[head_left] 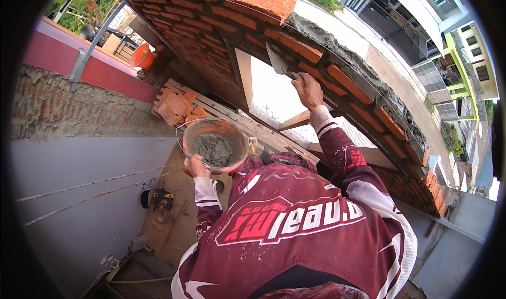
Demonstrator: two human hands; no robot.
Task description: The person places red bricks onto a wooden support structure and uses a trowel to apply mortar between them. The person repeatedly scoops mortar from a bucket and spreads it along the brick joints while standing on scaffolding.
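Observation:
My right hand (309, 91) is closed around the handle of a trowel (276, 60), whose blade lies against the face of the brick wall (232, 20), just above the window opening. My left hand (196, 166) grips the near rim of an orange bucket (240, 159). Grey wet mortar (212, 149) fills part of that bucket, and its wire handle leans over to the left. Along the wall's top, a bed of mortar (337, 51) lies bare to the right of the last orange bricks (261, 1). A thin string runs along this top edge.
Loose bricks (176, 107) are piled on wooden planks (240, 121) beyond the bucket. A second orange bucket (142, 56) stands at the far left. Two rods (95, 184) cross the left side above the floor, where a power tool (161, 199) lies. Beyond the wall runs a street.

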